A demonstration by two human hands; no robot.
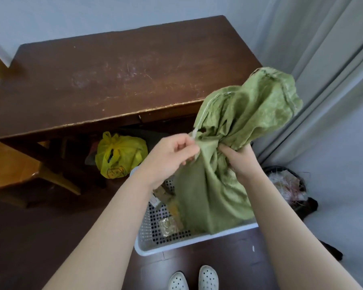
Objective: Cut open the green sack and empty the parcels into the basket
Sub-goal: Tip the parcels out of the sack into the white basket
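The green sack [235,130] hangs over the white perforated basket [189,239] on the floor, its lower end resting inside the basket. My right hand [239,160] grips the sack's gathered middle. My left hand [172,153] pinches the sack's edge by a white stitched string [194,135]. A few yellowish wrapped parcels [169,225] lie in the basket, partly hidden by the sack.
A dark wooden table [105,80] stands ahead, with a yellow plastic bag [119,155] on the floor under it. A black bin [287,185] with scraps sits at the right by the grey curtain [331,70]. A wooden chair [13,164] is left. My white shoes [193,278] stand just behind the basket.
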